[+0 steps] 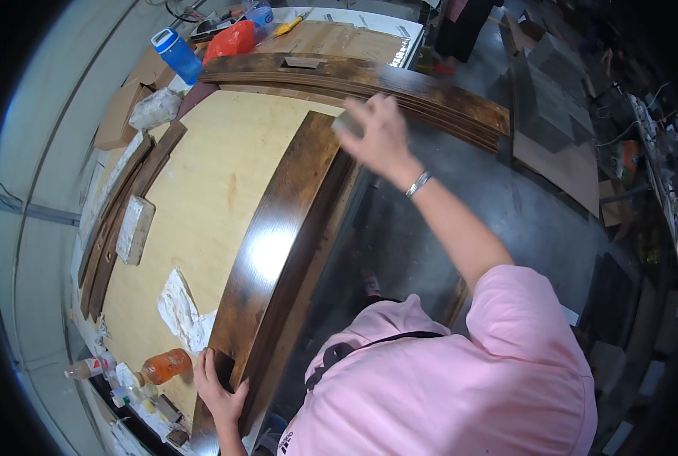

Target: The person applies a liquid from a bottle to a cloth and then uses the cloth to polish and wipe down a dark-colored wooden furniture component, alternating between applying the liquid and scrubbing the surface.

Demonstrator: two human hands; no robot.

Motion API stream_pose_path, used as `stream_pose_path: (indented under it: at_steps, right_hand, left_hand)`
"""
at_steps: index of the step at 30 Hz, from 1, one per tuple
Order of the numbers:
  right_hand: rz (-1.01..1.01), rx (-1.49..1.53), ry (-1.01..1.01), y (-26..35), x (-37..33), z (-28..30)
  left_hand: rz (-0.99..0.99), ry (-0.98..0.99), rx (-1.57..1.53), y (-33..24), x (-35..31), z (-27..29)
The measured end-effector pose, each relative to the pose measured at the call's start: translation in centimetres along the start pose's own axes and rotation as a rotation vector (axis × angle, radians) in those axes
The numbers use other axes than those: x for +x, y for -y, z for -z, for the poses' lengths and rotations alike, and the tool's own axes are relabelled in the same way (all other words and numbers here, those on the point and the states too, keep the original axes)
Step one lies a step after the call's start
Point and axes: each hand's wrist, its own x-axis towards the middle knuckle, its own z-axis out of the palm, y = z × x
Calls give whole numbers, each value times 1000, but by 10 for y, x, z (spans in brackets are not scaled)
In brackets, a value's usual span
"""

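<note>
A long dark-brown stained wooden board (270,247) with a glossy surface runs along the table's right edge, on top of other dark boards. Near its close end rests my left hand (221,395), fingers and thumb spread beside a dark rectangular patch (223,368) that looks like a slot. Over the board's far end, my right hand (384,140) is closed around a small greyish block (346,128). Motion smears the block and fingertips, so its exact kind and whether it touches the wood cannot be made out.
Across the far side lies a stack of brown boards (430,95). Left on the pale tabletop (217,182) are narrow wood strips (137,178), a whitish block (135,230), crumpled white cloth (179,304) and an orange bottle (166,366). A blue bottle (176,55) stands behind; another person (464,30) is beyond.
</note>
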Motion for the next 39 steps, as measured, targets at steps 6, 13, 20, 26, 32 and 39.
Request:
stream_pose_path:
  at_steps: [6,13,20,26,32,39]
  right_hand:
    - [301,410,293,163,-137,31]
    - [292,1051,626,271,-185,63]
    - [-47,1544,1056,367,-198,75]
    - [173,1259,1153,430,-220,55]
    - [543,533,1246,460,-152,-36]
    - [1067,-146,1260,491,-164,-114]
  left_hand:
    - [-16,-21,-16,5,-2,1]
    - [-69,-177,-449,-13,-19,8]
    - [29,-523,-862,-13,-79,15]
    - [284,-793,-320,87,-180,74]
    - [779,-764,-61,261,-286,36]
    - [892,-720,-181,304,-284,-44]
